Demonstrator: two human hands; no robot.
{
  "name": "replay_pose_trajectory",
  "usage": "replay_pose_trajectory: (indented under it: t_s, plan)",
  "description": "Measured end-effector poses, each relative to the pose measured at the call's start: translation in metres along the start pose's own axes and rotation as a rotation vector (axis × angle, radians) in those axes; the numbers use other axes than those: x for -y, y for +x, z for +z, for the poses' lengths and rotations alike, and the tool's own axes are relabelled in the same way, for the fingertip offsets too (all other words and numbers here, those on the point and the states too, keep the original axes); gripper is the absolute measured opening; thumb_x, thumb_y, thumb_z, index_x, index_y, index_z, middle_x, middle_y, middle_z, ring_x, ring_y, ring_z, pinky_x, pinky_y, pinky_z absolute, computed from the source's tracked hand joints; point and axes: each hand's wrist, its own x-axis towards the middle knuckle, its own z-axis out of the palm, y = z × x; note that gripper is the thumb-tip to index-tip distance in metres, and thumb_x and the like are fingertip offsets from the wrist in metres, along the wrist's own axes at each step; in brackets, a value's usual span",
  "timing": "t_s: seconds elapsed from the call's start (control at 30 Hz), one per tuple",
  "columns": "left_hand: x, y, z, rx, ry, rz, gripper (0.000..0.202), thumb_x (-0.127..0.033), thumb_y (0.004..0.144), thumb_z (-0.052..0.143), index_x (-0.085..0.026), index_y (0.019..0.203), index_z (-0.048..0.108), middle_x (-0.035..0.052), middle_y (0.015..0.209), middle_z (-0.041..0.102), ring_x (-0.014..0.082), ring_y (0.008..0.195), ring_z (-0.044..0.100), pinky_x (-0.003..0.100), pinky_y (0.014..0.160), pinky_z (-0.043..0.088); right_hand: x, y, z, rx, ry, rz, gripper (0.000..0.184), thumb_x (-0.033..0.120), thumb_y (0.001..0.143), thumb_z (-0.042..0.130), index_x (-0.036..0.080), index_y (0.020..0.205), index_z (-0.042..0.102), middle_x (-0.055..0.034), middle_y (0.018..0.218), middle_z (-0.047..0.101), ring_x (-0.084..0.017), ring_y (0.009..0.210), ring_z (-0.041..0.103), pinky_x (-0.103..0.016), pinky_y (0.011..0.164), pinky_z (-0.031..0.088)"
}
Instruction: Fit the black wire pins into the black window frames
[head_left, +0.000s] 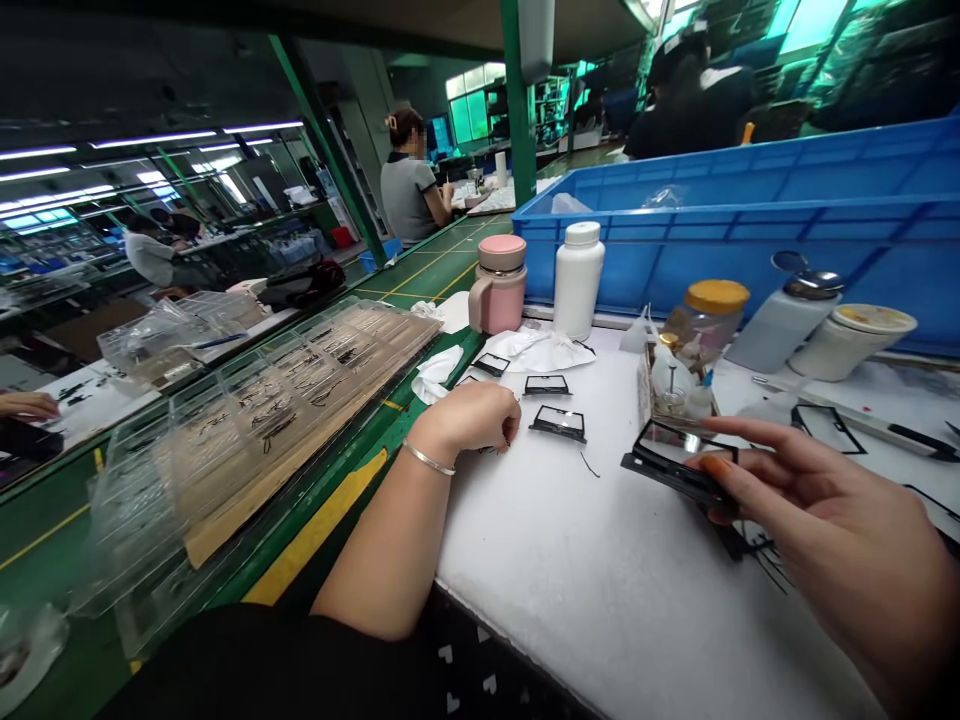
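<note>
My right hand [817,500] pinches a small black plastic frame with a clear window [671,465] between thumb and fingers, held tilted above the white work surface [555,560]. More black parts and thin dark strands hang or lie just below that hand. My left hand [480,412] rests on the surface with its fingers curled down. Small dark bits show beneath its fingertips, and what they grip is hidden. Beyond the left hand lie similar black frames [559,422], and one short black strand [590,464] is to their right.
A pink mug [502,285] and a white bottle [578,280] stand at the back before a blue crate [720,240]. Jars, a pump dispenser [784,325] and a knife [877,420] are on the right. A clear compartment tray [300,390] with dark strands lies left. Other people sit farther off.
</note>
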Motion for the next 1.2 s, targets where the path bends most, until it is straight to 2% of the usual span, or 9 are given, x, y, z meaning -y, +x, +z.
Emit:
replay_pose_trajectory:
  t_s: [0.27, 0.47, 0.6, 0.7, 0.77, 0.93, 1.03, 1.2]
  plan:
    - [0.002, 0.000, -0.003, -0.025, -0.020, 0.018, 0.014, -0.007, 0.066, 0.065, -0.019, 0.066, 0.073, -0.0014, 0.063, 0.065, 0.0115, 0.059, 0.055, 0.022, 0.053, 0.032, 0.004, -0.002, 0.001, 0.021, 0.057, 0.027, 0.045, 0.049, 0.073, 0.074, 0.027, 0.112, 0.069, 0.0006, 0.068, 0.058, -0.017, 0.060, 0.056, -0.021, 0.050, 0.043]
    - [0.001, -0.003, -0.009, -0.087, -0.116, 0.042, 0.013, -0.014, 0.074, 0.058, -0.017, 0.075, 0.071, -0.0009, 0.071, 0.067, 0.0109, 0.062, 0.056, 0.019, 0.055, 0.035, 0.008, -0.003, 0.000, 0.087, 0.051, 0.027, 0.036, 0.042, 0.083, 0.071, 0.024, 0.113, 0.067, -0.0007, 0.070, 0.058, -0.017, 0.062, 0.054, -0.023, 0.054, 0.041]
    - [-0.013, -0.002, -0.010, -0.132, -0.316, 0.071, 0.014, -0.014, 0.079, 0.052, -0.015, 0.080, 0.066, -0.0008, 0.074, 0.068, 0.0098, 0.064, 0.058, 0.017, 0.057, 0.039, 0.005, -0.002, 0.000, 0.138, 0.116, 0.038, 0.037, 0.041, 0.083, 0.072, 0.023, 0.115, 0.065, 0.0007, 0.065, 0.054, -0.016, 0.059, 0.053, -0.023, 0.052, 0.044]
    - [-0.031, -0.001, -0.007, -0.171, -0.575, 0.104, 0.011, -0.014, 0.080, 0.055, -0.013, 0.081, 0.066, -0.0001, 0.070, 0.066, 0.0085, 0.060, 0.055, 0.017, 0.054, 0.039, 0.003, 0.000, 0.001, 0.172, 0.220, 0.054, 0.039, 0.040, 0.082, 0.075, 0.020, 0.114, 0.065, 0.0006, 0.066, 0.056, -0.016, 0.056, 0.055, -0.022, 0.047, 0.047]
    - [-0.044, 0.000, -0.004, -0.188, -0.674, 0.137, 0.009, -0.013, 0.080, 0.057, -0.012, 0.081, 0.066, 0.0000, 0.069, 0.065, 0.0073, 0.059, 0.054, 0.016, 0.053, 0.039, 0.003, 0.000, 0.001, 0.189, 0.263, 0.068, 0.039, 0.038, 0.082, 0.075, 0.019, 0.114, 0.064, -0.0003, 0.068, 0.057, -0.017, 0.058, 0.059, -0.021, 0.045, 0.049]
    - [-0.066, -0.003, 0.002, -0.223, -0.712, 0.197, 0.014, -0.013, 0.083, 0.059, -0.012, 0.090, 0.071, 0.0025, 0.077, 0.067, 0.0094, 0.069, 0.057, 0.017, 0.060, 0.044, 0.008, 0.000, 0.002, 0.236, 0.336, 0.115, 0.038, 0.035, 0.086, 0.073, 0.016, 0.116, 0.061, -0.0038, 0.071, 0.063, -0.022, 0.065, 0.067, -0.019, 0.042, 0.049]
    - [-0.067, -0.004, 0.003, -0.212, -0.727, 0.247, 0.021, -0.011, 0.086, 0.055, -0.014, 0.097, 0.072, 0.0040, 0.087, 0.067, 0.0116, 0.077, 0.060, 0.019, 0.066, 0.049, 0.009, 0.000, 0.002, 0.239, 0.358, 0.125, 0.036, 0.033, 0.086, 0.072, 0.016, 0.115, 0.060, -0.0035, 0.071, 0.064, -0.020, 0.061, 0.066, -0.018, 0.042, 0.049]
    - [-0.065, -0.006, 0.003, -0.179, -0.709, 0.312, 0.027, -0.008, 0.088, 0.049, -0.016, 0.103, 0.070, 0.0045, 0.089, 0.063, 0.0116, 0.078, 0.061, 0.019, 0.066, 0.053, 0.009, -0.001, 0.002, 0.235, 0.369, 0.121, 0.035, 0.032, 0.086, 0.071, 0.016, 0.114, 0.061, -0.0032, 0.071, 0.065, -0.017, 0.057, 0.063, -0.017, 0.042, 0.048]
